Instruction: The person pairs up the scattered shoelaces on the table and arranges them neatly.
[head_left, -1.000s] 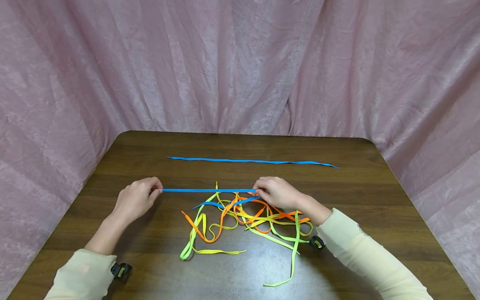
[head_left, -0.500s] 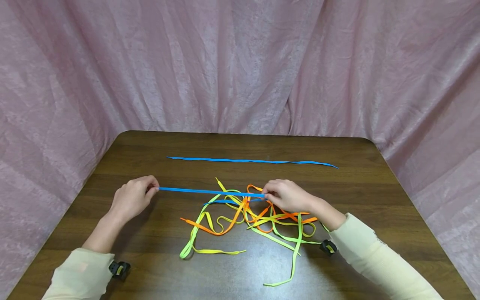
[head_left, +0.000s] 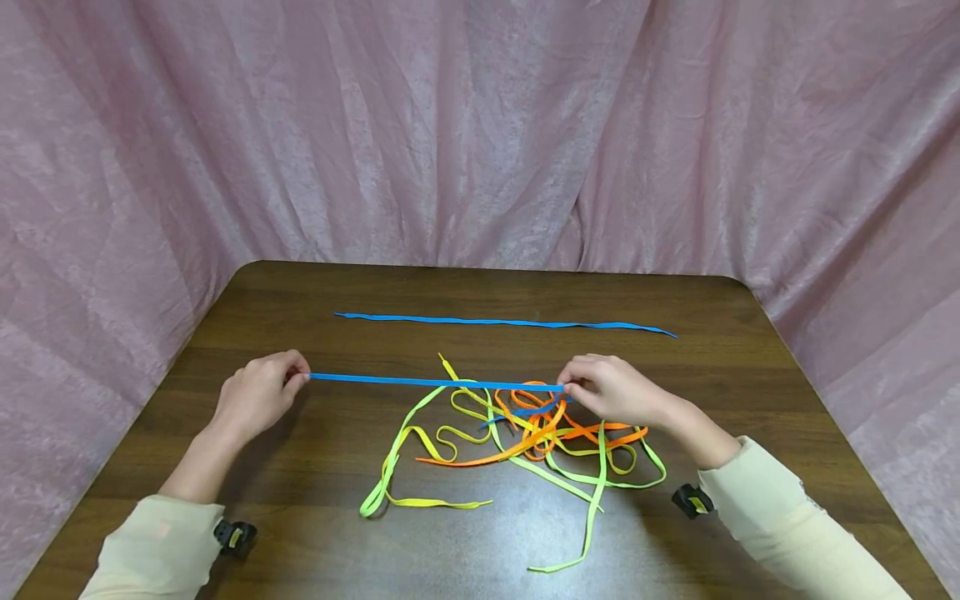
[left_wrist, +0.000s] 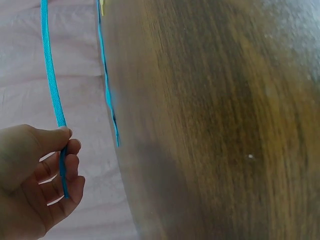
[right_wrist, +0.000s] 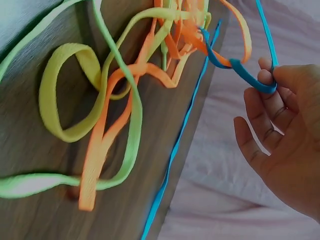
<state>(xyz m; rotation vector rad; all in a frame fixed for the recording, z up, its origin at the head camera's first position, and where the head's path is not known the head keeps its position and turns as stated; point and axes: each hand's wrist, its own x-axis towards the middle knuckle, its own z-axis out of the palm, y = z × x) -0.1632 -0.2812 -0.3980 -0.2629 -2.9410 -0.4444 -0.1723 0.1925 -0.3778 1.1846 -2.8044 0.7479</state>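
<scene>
A flat blue shoelace point(head_left: 427, 382) is stretched taut between both hands above the table. My left hand point(head_left: 258, 392) pinches it near one end; in the left wrist view the short tip hangs below thumb and forefinger. My right hand point(head_left: 618, 390) pinches the lace farther along, between thumb and fingers. From there its slack tail point(right_wrist: 247, 77) loops back down to the pile, overlapping the orange laces. Beneath lies a tangle of orange point(head_left: 540, 437), yellow point(head_left: 438, 502) and light green shoelaces point(head_left: 588, 525).
Another blue shoelace point(head_left: 502, 322) lies nearly straight across the far part of the brown wooden table point(head_left: 300, 300). A pink curtain point(head_left: 480, 133) hangs behind the table's far edge.
My right hand has slid to the right along the blue lace, and the left has drifted slightly left, so the taut stretch is longer. The blue tail and an orange end shifted right.
</scene>
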